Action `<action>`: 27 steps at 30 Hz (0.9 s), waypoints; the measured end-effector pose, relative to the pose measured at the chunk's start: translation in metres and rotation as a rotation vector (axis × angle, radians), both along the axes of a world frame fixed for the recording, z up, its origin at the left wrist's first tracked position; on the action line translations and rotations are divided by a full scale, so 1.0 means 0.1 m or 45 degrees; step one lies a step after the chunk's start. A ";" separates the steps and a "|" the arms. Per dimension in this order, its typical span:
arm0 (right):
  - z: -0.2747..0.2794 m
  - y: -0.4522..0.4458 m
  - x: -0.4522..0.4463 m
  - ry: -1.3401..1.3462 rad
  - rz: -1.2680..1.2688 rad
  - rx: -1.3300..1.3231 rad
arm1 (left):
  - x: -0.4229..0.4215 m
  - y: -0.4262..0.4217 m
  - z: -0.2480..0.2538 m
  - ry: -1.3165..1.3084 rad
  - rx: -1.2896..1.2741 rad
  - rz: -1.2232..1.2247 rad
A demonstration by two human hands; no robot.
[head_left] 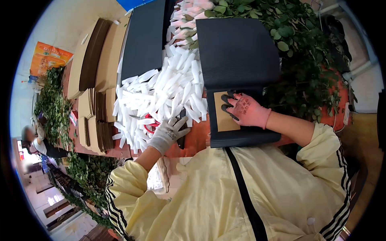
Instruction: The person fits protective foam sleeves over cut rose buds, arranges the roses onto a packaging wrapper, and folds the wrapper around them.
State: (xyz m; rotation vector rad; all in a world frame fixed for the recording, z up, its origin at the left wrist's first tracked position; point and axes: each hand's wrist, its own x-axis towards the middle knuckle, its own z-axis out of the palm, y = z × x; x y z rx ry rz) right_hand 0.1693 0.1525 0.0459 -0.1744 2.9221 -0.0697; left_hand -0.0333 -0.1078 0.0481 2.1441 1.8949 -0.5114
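Many white pieces (173, 78) beside left hand (168, 133), cardboard stacks (95, 134), leafy stems (297, 80)

Gap on tabletop (198, 138) beside black sheet (237, 50)

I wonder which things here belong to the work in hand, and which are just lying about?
Likely in use:
card, under right hand
black sheet, under card
white pieces, by left hand

Seemingly just lying about:
cardboard stacks
greenery

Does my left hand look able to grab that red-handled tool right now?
Probably yes: the left hand, fingers spread, is right beside the red-handled tool, and the white pieces around it look loose.
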 end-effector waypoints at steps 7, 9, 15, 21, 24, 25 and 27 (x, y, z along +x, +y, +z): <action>0.02 0.05 0.02 0.031 -0.078 -0.086 | 0.31 0.68 0.60 -0.785 0.127 0.273; -0.12 0.08 0.05 0.119 -0.112 -0.073 | 0.48 0.91 0.67 -1.073 0.116 0.240; 0.56 0.05 -0.01 0.058 -0.121 -0.198 | 0.76 1.36 0.43 -0.975 -0.350 0.030; 0.81 0.14 -0.21 0.531 -0.248 0.334 | 0.82 1.39 0.76 -0.807 -0.547 0.107; 0.90 0.53 -0.67 -0.389 -0.569 -0.681 | 0.83 1.40 0.75 -0.769 -0.555 0.151; 0.89 0.70 -0.82 -0.534 -0.437 -0.715 | 0.84 1.39 0.71 -0.746 -0.572 0.175; 0.76 0.90 -1.03 -0.729 -0.314 -0.490 | 0.85 1.35 0.62 -0.744 -0.538 0.197</action>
